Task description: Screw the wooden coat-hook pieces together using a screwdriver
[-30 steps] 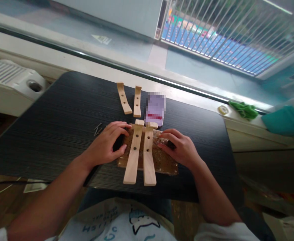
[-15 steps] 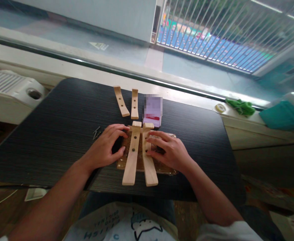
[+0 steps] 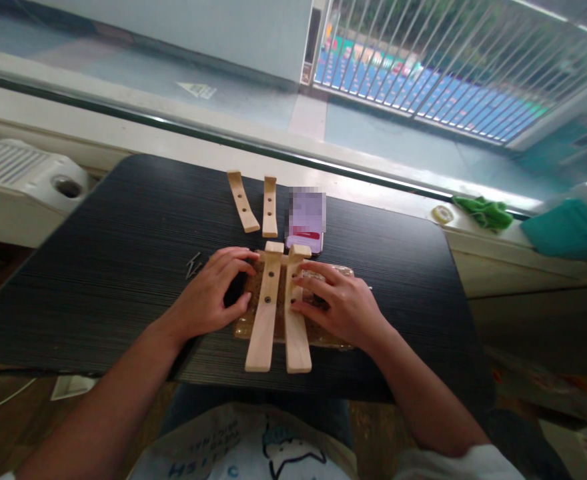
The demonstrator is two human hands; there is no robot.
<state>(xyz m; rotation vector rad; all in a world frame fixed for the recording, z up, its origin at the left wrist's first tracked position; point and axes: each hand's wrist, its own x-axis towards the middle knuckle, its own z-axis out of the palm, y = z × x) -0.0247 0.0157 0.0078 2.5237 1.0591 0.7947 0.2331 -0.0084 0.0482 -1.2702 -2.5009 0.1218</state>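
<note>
Two long pale wooden slats with holes lie side by side across a brown board wrapped in clear plastic (image 3: pixel 328 333) on the black table (image 3: pixel 98 267). My left hand (image 3: pixel 211 293) rests on the board's left part, fingers curved against the left slat (image 3: pixel 263 310). My right hand (image 3: pixel 336 303) lies on the board's right part, fingertips pressed against the right slat (image 3: pixel 293 320). Neither hand lifts anything.
Two more wooden slats (image 3: pixel 253 203) lie further back, beside a phone (image 3: pixel 306 220). A few small nails (image 3: pixel 192 263) lie left of my left hand. A white appliance (image 3: pixel 23 187) stands at the left; a green cloth (image 3: pixel 483 212) and tape roll (image 3: pixel 442 215) sit on the sill.
My right hand moved left from the board's right edge onto the right slat, and that slat has swung straighter, nearly parallel to the left one. My left hand stayed put.
</note>
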